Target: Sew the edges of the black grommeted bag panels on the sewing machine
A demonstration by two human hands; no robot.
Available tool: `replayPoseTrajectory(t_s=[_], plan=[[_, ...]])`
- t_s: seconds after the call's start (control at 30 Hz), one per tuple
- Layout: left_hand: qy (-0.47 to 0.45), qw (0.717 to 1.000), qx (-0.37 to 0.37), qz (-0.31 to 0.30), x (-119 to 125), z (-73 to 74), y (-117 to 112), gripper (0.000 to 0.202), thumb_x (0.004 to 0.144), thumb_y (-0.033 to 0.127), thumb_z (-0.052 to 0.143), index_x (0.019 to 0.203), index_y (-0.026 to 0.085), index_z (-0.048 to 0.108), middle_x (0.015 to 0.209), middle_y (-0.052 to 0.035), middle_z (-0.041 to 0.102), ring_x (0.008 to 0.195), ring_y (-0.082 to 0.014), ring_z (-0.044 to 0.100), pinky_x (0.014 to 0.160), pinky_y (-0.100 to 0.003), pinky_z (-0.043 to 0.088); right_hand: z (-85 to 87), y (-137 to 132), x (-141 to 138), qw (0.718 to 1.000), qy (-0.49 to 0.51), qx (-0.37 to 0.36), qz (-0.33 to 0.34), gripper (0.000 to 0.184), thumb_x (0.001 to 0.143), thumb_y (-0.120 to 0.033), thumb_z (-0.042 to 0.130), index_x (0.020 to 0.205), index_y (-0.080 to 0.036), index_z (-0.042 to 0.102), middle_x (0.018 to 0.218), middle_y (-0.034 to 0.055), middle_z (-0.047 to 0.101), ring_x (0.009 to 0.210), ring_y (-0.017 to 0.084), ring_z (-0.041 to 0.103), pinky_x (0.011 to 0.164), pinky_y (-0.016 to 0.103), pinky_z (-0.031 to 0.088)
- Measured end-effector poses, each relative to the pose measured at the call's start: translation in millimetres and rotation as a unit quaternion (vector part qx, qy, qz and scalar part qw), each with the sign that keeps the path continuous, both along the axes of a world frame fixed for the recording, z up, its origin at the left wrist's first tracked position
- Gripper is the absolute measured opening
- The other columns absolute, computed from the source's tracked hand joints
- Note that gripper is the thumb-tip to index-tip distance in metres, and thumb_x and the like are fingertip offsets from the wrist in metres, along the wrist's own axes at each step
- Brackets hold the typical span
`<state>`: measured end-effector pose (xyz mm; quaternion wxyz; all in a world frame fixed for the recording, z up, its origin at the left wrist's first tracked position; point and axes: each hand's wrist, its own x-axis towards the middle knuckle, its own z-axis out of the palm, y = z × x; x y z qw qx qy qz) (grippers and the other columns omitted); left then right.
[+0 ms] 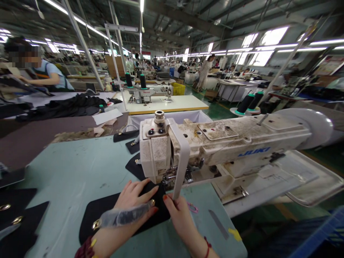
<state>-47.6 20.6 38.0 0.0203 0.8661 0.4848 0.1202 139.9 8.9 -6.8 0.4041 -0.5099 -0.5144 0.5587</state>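
A black bag panel (92, 211) lies on the pale green table under the head of the sewing machine (156, 154). A handle wrapped in clear plastic (120, 216) arches over it, with gold metal rings at its ends. My left hand (131, 199) lies on the panel beneath the handle, fingers stretched toward the presser foot (166, 179). At the panel's right edge, my right hand (178, 211) has its thumb against the black material and its fingers curled, pinching the edge close to the needle area. The needle itself is hard to make out.
Several similar black pieces with gold rings (17, 220) lie at the left, and more (133, 145) behind the machine head. A pink clip-like thing (192, 208) rests by my right hand. Beyond are dark cloth (67, 107), another sewing machine (146, 94) and a co-worker (51, 75).
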Motion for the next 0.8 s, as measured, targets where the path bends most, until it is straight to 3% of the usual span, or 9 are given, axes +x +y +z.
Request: replayPoseTrajectory(t_s=[0.3, 0.5, 0.63, 0.8], plan=[[-0.004, 0.998, -0.056, 0.026, 1.5, 11.3, 12.4, 0.035, 0.087, 0.048, 0.057, 0.114, 0.030, 0.069, 0.113, -0.0093, 0.067, 0.105, -0.0290, 0.058, 0.094, -0.045, 0.047, 3.9, 8.7, -7.0, 0.998, -0.030, 0.035, -0.053, 0.048, 0.083, -0.055, 0.044, 0.062, -0.012, 0.049, 0.062, 0.0015, 0.041, 0.060, 0.008, 0.034, 0.054, 0.019, 0.026], [-0.059, 0.990, -0.128, 0.018, 0.6, 26.4, 21.6, 0.036, 0.090, 0.046, 0.052, 0.119, 0.030, 0.066, 0.116, -0.0060, 0.067, 0.102, -0.0256, 0.061, 0.090, -0.041, 0.051, 6.9, 16.1, -10.0, 0.996, -0.052, 0.041, -0.059, 0.056, 0.085, -0.062, 0.041, 0.059, -0.013, 0.043, 0.058, 0.0000, 0.035, 0.057, 0.006, 0.030, 0.050, 0.019, 0.023], [-0.069, 0.986, -0.149, -0.009, -0.8, 30.7, 23.1, 0.037, 0.084, 0.050, 0.061, 0.114, 0.030, 0.069, 0.122, -0.0050, 0.066, 0.107, -0.0275, 0.061, 0.094, -0.044, 0.050, 2.9, 9.4, -4.4, 0.998, -0.046, 0.028, -0.017, 0.061, 0.086, -0.069, 0.038, 0.064, -0.013, 0.049, 0.059, 0.0014, 0.043, 0.055, 0.007, 0.037, 0.047, 0.018, 0.027], [-0.062, 0.985, -0.162, -0.002, -1.5, 30.7, 24.2, 0.042, 0.079, 0.050, 0.067, 0.115, 0.029, 0.068, 0.126, -0.0072, 0.065, 0.111, -0.0298, 0.061, 0.095, -0.045, 0.051, -14.5, -7.4, 5.6, 0.998, -0.036, 0.022, 0.054, 0.057, 0.092, -0.063, 0.037, 0.072, -0.014, 0.057, 0.064, 0.0062, 0.061, 0.059, 0.010, 0.056, 0.054, 0.017, 0.038]])
